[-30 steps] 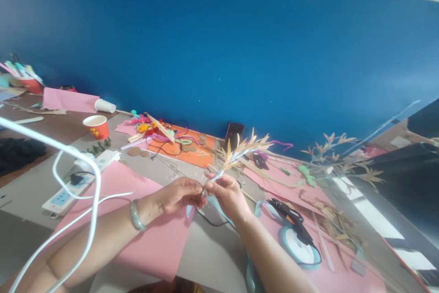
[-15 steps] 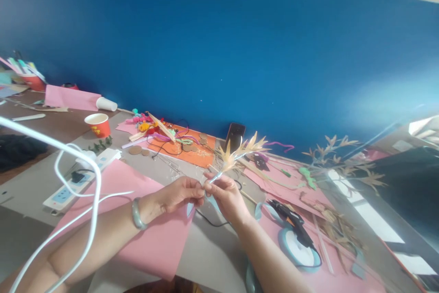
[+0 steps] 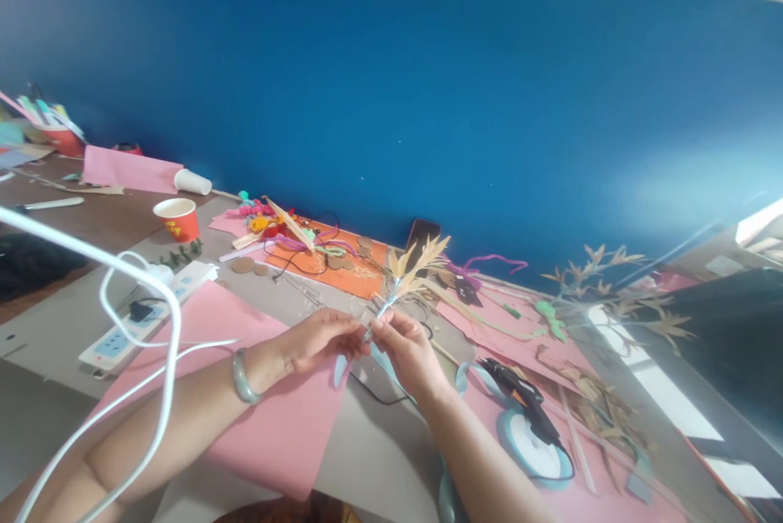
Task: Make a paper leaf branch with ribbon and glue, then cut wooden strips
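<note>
Between both hands, tilted up and to the right, is a craft flower stem (image 3: 387,308) with pale straw-coloured, pointed leaves (image 3: 418,262) at its top. My right hand (image 3: 404,347) pinches the stem just below the leaves, thumb and fingers closed. My left hand (image 3: 327,339), a jade-green bangle on its wrist, is closed at the stem's lower end, its fingertips partly hidden. A light blue ribbon (image 3: 382,361) hangs from under the hands and runs down behind the right forearm.
At right, a black glue gun (image 3: 519,399) lies across the ribbon roll (image 3: 533,448). Finished-looking straw branches (image 3: 593,268) stand beyond. A power strip (image 3: 150,317), white cable (image 3: 172,360) and red paper cup (image 3: 176,219) are at left. A phone (image 3: 422,234) leans on the blue wall.
The flower stem has turned more upright, its leafy tip moving left. My left hand's fingers have shifted slightly around its lower end. Both hands keep their hold.
</note>
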Tool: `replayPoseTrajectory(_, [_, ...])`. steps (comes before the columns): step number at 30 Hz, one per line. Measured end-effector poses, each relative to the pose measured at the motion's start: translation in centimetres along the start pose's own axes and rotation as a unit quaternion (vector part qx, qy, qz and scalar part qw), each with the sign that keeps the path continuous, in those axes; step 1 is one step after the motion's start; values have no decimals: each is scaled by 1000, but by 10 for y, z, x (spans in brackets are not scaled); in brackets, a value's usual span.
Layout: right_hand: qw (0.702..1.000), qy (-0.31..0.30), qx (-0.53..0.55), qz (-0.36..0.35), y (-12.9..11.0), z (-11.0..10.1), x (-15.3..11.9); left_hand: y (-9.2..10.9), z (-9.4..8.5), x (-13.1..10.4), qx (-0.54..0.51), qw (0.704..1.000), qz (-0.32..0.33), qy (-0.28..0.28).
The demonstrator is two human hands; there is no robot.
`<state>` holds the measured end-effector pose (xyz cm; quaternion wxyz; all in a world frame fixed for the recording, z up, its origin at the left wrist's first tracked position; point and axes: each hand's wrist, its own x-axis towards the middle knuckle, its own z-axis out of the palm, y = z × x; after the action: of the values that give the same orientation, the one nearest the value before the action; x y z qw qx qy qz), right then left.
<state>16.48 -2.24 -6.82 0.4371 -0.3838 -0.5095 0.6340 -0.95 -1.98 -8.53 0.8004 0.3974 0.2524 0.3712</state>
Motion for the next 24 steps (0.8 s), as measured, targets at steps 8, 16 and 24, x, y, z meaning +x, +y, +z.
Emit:
replayPoseTrajectory(8, [998,50,-22,-4,-3,1,-1,3,-2,2,49,998,-19,44])
replayPoseTrajectory(16, [988,105,-112,-28,-9,6,-4,10,3,-7,317,889,241,227])
replayPoseTrajectory(24, [977,141,-151,-49,-3,10,-3,-3,3,-14,566,725,352,172])
